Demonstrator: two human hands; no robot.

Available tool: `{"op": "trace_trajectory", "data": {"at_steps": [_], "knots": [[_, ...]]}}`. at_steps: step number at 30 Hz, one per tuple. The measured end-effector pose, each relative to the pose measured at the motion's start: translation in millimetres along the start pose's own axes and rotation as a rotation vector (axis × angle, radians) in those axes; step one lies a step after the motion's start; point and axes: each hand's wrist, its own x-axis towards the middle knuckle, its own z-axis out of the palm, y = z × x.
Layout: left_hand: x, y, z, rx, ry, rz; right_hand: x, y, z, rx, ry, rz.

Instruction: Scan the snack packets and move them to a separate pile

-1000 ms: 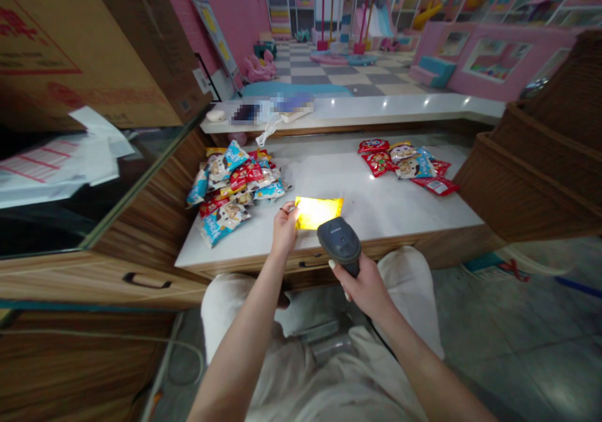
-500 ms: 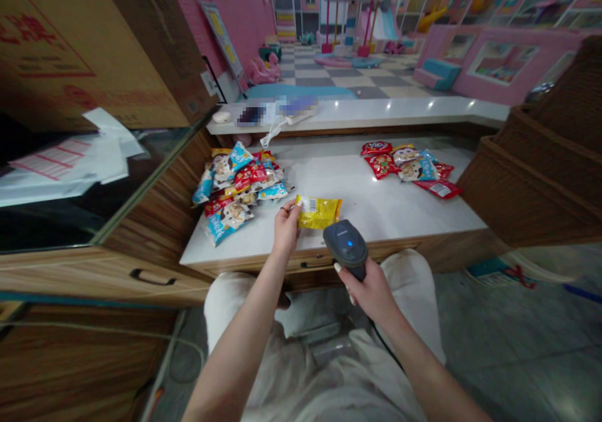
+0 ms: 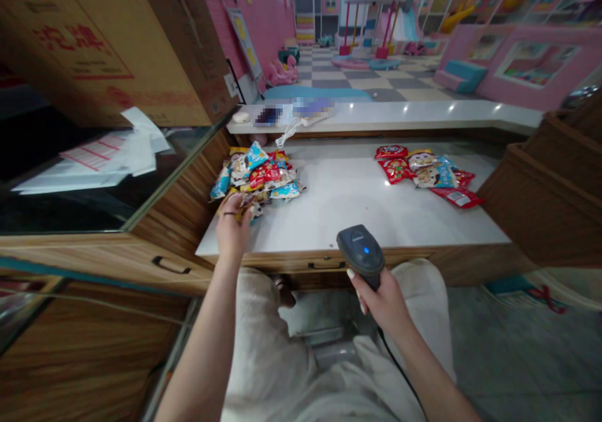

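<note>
In my right hand [image 3: 383,300] is a dark grey barcode scanner [image 3: 361,249], held by its handle with a blue light on top. It points over the front edge of the white counter [image 3: 329,215]. My left hand [image 3: 232,224] reaches onto the left pile of snack packets [image 3: 266,171], which are red, blue-and-white and yellow. Its fingers curl round a yellowish snack packet [image 3: 237,200] at the near side of the pile, mostly covered by the hand. Farther right lies a smaller group of snack packets [image 3: 426,168], mostly red with some blue and white.
A large cardboard box [image 3: 117,52] and loose papers [image 3: 108,155] sit on the glass-topped cabinet at left. A white cable [image 3: 289,132] lies on the raised shelf [image 3: 376,113] behind. At right, a brown woven basket [image 3: 545,202] borders the counter.
My left hand has moved left from the counter's middle to the left pile; the yellow packet it held there is gone from that spot. The scanner stays in my right hand. The view has shifted.
</note>
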Motion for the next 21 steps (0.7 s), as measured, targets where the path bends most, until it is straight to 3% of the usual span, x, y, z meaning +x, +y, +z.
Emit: {"op": "trace_trajectory", "data": {"at_steps": [3,6,9,12,16,21], "knots": [[2,-13,2.2,-0.002,-0.128,0.029,0,-2,-2,-0.003,0.001,0.001],[4,-11,2.1,0.035,-0.090,0.073,1,-5,-6,-0.002,0.003,0.011],[4,4,5.6,0.103,-0.059,0.135,1,-8,-11,0.002,0.005,0.035],[-1,31,24.5,0.089,-0.049,0.216,1,-9,-17,0.025,0.021,0.063],[-15,78,80.9,-0.019,-0.217,0.313,2,-6,-28,0.065,0.067,0.073],[-25,135,185.5,-0.182,-0.471,0.380,3,0,-48,0.097,0.131,0.097]]}}
